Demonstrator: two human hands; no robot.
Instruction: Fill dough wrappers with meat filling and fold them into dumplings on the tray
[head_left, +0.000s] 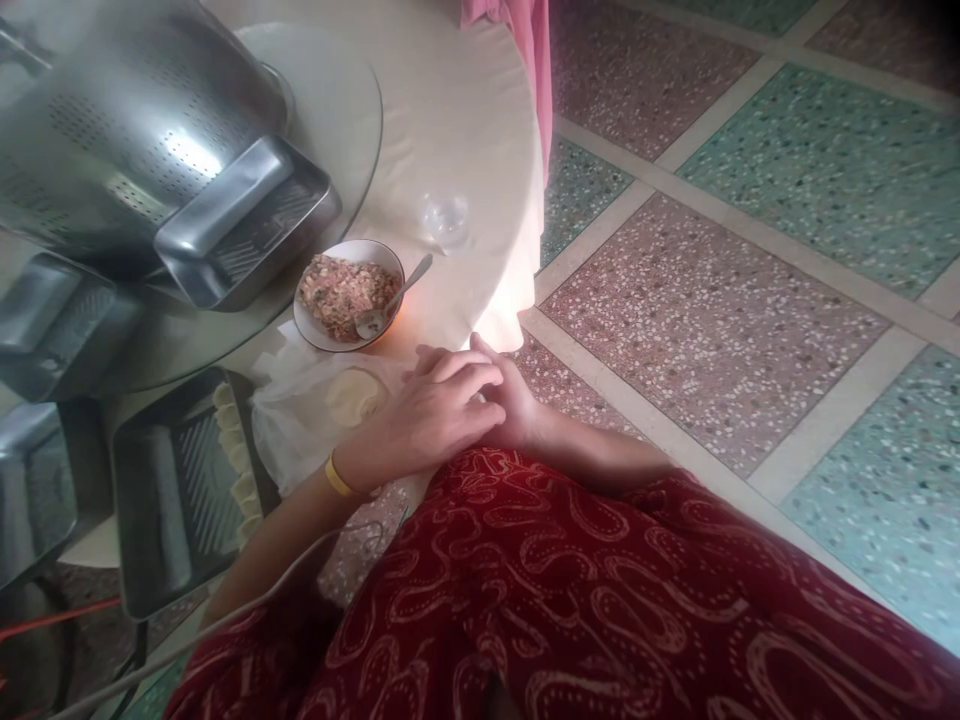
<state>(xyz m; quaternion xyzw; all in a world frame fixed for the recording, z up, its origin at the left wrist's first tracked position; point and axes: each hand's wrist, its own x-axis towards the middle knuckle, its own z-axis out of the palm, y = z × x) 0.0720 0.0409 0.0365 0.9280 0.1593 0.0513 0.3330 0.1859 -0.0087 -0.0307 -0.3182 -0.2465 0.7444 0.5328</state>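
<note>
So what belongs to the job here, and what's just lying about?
Apparently in use: left hand partly over right hand; bowl of chopped mixture; spoon; pale round dough; plastic bag; tray of folded dough pieces.

Apparently just lying about: perforated metal pot; pink cloth.

Desk (472, 110): round, pale cover, upper centre. On it: flat disc (337, 85), upper left; bowl of chopped filling (346, 292), left of centre, at disc's edge; clear vessel (446, 218), upper centre; plastic bag (289, 410), below bowl; dark tray (202, 480), lower left.
</note>
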